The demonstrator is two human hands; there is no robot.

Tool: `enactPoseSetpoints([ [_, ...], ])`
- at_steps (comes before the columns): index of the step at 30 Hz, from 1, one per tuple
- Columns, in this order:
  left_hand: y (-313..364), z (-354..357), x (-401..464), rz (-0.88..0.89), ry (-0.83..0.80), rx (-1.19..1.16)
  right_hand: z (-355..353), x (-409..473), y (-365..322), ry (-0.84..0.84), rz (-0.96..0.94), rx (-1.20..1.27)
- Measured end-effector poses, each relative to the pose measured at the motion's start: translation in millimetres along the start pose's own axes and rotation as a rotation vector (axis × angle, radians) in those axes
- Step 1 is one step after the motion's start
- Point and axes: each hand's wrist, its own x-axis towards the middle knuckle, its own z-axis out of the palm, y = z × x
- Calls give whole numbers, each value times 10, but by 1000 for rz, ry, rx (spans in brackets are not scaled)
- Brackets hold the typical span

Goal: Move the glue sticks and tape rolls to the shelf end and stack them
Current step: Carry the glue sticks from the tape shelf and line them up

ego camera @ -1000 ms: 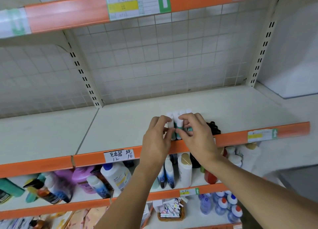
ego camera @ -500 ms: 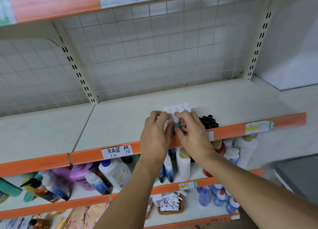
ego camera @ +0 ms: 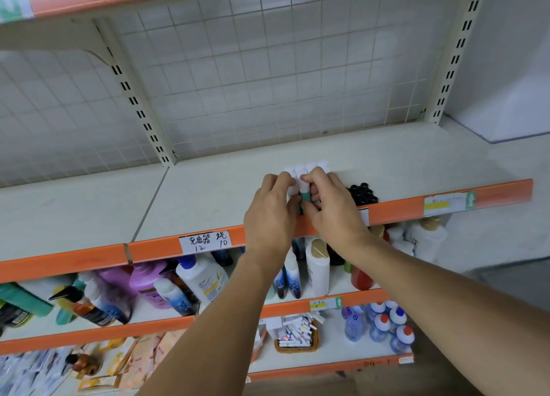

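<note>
Several glue sticks with white caps and teal bodies stand in a tight bunch near the front edge of the cream shelf. My left hand grips the bunch from the left, fingers curled round the sticks. From the right, my right hand grips the same bunch, its fingers pinching a teal stick in the middle. A cluster of small black rolls or caps sits just right of my right hand, against the orange shelf lip. My hands hide the lower parts of the sticks.
The shelf runs right to a white upright and a wire grid back. A handwritten label sits on the orange lip. Bottles crowd the shelf below; a basket and small bottles lie lower down.
Both hands stay closed round the glue stick bunch, which has barely shifted. The camera has tilted down and moved closer, so the shelf sits higher in view.
</note>
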Motion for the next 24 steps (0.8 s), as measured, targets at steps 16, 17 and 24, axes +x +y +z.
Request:
enactPoseSetpoints([
  [16,218,-490,-226,-166,-267,619,-591,-26,-378,-136,-138,-531],
  [17,244,-518,-241,-191,-289,632,-617,-12,-405,-170,-130,-535],
  [24,409,-817,-213,-308,-408,739,-698,93,-696,-378,-176,-584],
])
